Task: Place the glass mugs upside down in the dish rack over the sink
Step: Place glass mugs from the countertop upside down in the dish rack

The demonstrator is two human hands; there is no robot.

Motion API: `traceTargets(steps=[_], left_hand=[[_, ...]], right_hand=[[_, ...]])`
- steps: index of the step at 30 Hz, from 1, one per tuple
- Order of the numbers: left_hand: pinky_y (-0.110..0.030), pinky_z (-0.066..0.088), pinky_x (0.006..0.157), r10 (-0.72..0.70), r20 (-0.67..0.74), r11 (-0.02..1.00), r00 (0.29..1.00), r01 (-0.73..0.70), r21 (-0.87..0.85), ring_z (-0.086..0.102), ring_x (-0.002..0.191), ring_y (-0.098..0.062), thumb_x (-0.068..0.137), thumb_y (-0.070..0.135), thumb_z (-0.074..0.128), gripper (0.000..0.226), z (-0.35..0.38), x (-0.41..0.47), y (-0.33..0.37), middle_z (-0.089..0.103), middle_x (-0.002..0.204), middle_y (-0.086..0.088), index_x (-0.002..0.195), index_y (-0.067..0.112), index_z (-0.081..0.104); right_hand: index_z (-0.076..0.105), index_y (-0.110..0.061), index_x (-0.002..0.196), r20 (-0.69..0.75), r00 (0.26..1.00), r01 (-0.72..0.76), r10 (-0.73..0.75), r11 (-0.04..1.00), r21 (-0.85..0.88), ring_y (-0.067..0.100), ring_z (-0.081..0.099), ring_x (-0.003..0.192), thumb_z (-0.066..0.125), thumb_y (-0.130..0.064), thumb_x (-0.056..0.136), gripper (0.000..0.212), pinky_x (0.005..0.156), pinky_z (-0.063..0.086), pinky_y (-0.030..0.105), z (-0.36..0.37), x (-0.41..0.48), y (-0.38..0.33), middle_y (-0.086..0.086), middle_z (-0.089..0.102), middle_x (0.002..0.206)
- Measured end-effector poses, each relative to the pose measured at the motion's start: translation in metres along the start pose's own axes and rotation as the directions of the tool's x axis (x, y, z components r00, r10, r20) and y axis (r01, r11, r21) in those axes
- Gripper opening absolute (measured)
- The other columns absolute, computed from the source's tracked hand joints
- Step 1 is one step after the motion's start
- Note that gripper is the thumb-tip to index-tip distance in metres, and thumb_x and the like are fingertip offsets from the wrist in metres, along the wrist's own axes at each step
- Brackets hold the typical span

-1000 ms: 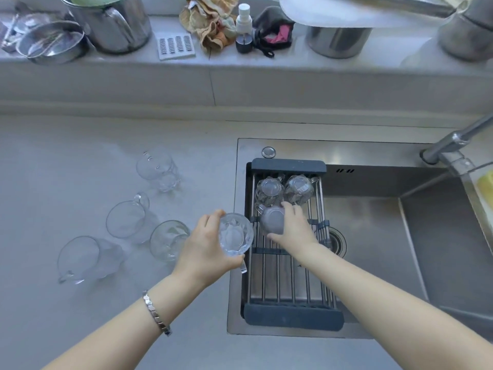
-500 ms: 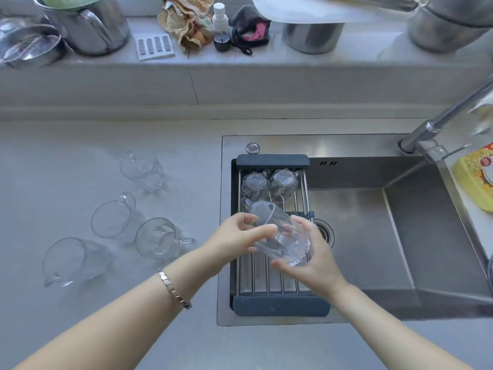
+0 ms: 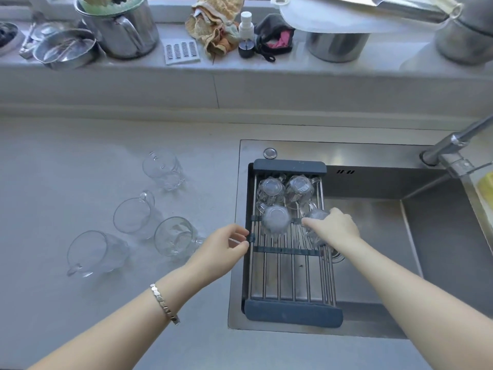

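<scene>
While the big grey worktop point(image 3: 80, 161) holds four glass mugs point(image 3: 170, 236), the dish rack point(image 3: 289, 313) over the sink point(image 3: 373, 236) holds three upside down. The right hand point(image 3: 334, 229) has its fingers wrapped around a fourth mug point(image 3: 313, 217) there. The left hand point(image 3: 218, 252) has loosely curled, empty fingers at the rack's left edge.

rack mugs point(image 3: 276, 222): four, seemingly inverted | counter mugs point(image 3: 174, 236): four, upright

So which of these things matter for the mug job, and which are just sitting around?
Job: four clear glass mugs on the counter; dark-framed metal dish rack; three upturned mugs in it; fourth mug under right hand; left hand.

Lying about: steel pot, crumpled cloth, spray bottle, faucet.
</scene>
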State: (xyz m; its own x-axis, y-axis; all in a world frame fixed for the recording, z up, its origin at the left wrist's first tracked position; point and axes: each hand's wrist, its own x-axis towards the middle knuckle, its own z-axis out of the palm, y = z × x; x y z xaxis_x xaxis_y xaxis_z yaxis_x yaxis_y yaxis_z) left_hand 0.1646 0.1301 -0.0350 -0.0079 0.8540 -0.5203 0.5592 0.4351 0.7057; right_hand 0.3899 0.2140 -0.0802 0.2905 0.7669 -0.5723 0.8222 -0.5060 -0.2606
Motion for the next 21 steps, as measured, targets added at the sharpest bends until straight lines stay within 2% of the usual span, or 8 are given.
traceTargets(steps=[3, 5, 8, 10, 13, 16, 19, 21], left_hand=[[-0.018, 0.045, 0.076, 0.019, -0.012, 1.000, 1.000, -0.019, -0.004, 0.058, 0.089, -0.011, 0.092, 0.017, 0.052, 0.021, -0.003, -0.003, -0.008, 0.060, 0.098, 0.003, 0.110, 0.015, 0.060], [-0.014, 0.045, 0.074, 0.025, -0.010, 1.000, 1.000, -0.025, 0.014, 0.059, 0.089, -0.011, 0.092, 0.017, 0.052, 0.021, -0.004, -0.005, -0.011, 0.061, 0.098, 0.003, 0.110, 0.014, 0.061], [-0.022, 0.047, 0.084, 0.029, -0.001, 0.999, 1.000, -0.029, 0.039, 0.060, 0.092, -0.011, 0.092, 0.018, 0.052, 0.020, -0.005, -0.007, -0.014, 0.062, 0.099, 0.003, 0.109, 0.015, 0.061], [-0.024, 0.047, 0.088, 0.061, -0.009, 0.997, 0.998, -0.061, 0.051, 0.059, 0.090, -0.007, 0.091, 0.017, 0.052, 0.019, -0.008, -0.009, -0.015, 0.062, 0.098, 0.005, 0.107, 0.016, 0.062], [-0.022, 0.044, 0.089, 0.210, -0.103, 0.966, 0.972, -0.191, 0.173, 0.057, 0.091, -0.008, 0.089, 0.010, 0.054, 0.018, -0.018, -0.014, -0.021, 0.064, 0.099, 0.001, 0.104, 0.012, 0.063], [-0.018, 0.038, 0.088, 0.368, -0.291, 0.902, 0.883, -0.263, 0.342, 0.054, 0.099, -0.013, 0.083, 0.004, 0.059, 0.017, -0.037, -0.021, -0.028, 0.067, 0.102, -0.010, 0.098, 0.004, 0.067], [-0.012, 0.030, 0.088, 0.331, -0.458, 0.927, 0.825, -0.192, 0.323, 0.050, 0.104, -0.016, 0.075, 0.010, 0.054, 0.026, -0.063, -0.028, -0.040, 0.066, 0.105, -0.015, 0.096, 0.002, 0.068], [-0.019, 0.030, 0.094, 0.250, -0.527, 0.949, 0.812, -0.097, 0.301, 0.051, 0.112, -0.027, 0.079, 0.009, 0.056, 0.027, -0.081, -0.033, -0.052, 0.062, 0.114, -0.015, 0.103, 0.002, 0.066]], right_hand=[[0.045, -0.002, 0.117, -0.040, 0.986, -0.155, 0.161, 0.979, 0.136, 0.036, 0.063, 0.096, 0.063, -0.052, 0.071, 0.070, 0.070, 0.047, 0.031, 0.027, 0.008, -0.003, 0.020, 0.053, 0.121], [0.041, -0.001, 0.117, -0.073, 0.974, -0.196, 0.214, 0.960, 0.198, 0.039, 0.062, 0.094, 0.062, -0.054, 0.074, 0.072, 0.073, 0.048, 0.034, 0.039, 0.007, -0.007, 0.022, 0.048, 0.122], [0.036, -0.002, 0.118, -0.067, 0.973, -0.199, 0.220, 0.953, 0.230, 0.043, 0.061, 0.093, 0.057, -0.060, 0.076, 0.074, 0.085, 0.051, 0.046, 0.050, 0.003, -0.009, 0.025, 0.040, 0.125], [0.036, -0.002, 0.119, -0.048, 0.981, -0.171, 0.188, 0.956, 0.240, 0.043, 0.061, 0.094, 0.053, -0.059, 0.080, 0.071, 0.086, 0.050, 0.048, 0.047, -0.001, -0.006, 0.026, 0.039, 0.127], [0.040, -0.002, 0.122, -0.044, 0.998, -0.034, 0.037, 0.997, 0.066, 0.040, 0.057, 0.101, 0.049, -0.045, 0.088, 0.055, 0.084, 0.045, 0.041, 0.030, -0.017, 0.000, 0.022, 0.042, 0.127], [0.049, -0.011, 0.119, 0.039, 0.976, 0.218, -0.216, 0.975, -0.035, 0.029, 0.054, 0.092, 0.053, -0.031, 0.087, 0.038, 0.077, 0.042, 0.033, 0.015, -0.044, -0.010, 0.013, 0.049, 0.123], [0.053, -0.015, 0.116, 0.156, 0.866, 0.485, -0.475, 0.874, -0.029, 0.017, 0.054, 0.092, 0.058, -0.026, 0.085, 0.033, 0.079, 0.047, 0.030, 0.020, -0.074, -0.037, 0.006, 0.059, 0.114], [0.050, -0.015, 0.122, 0.212, 0.772, 0.609, -0.599, 0.793, 0.024, 0.016, 0.055, 0.105, 0.064, -0.028, 0.083, 0.044, 0.090, 0.047, 0.031, 0.035, -0.095, -0.059, 0.004, 0.057, 0.118]])
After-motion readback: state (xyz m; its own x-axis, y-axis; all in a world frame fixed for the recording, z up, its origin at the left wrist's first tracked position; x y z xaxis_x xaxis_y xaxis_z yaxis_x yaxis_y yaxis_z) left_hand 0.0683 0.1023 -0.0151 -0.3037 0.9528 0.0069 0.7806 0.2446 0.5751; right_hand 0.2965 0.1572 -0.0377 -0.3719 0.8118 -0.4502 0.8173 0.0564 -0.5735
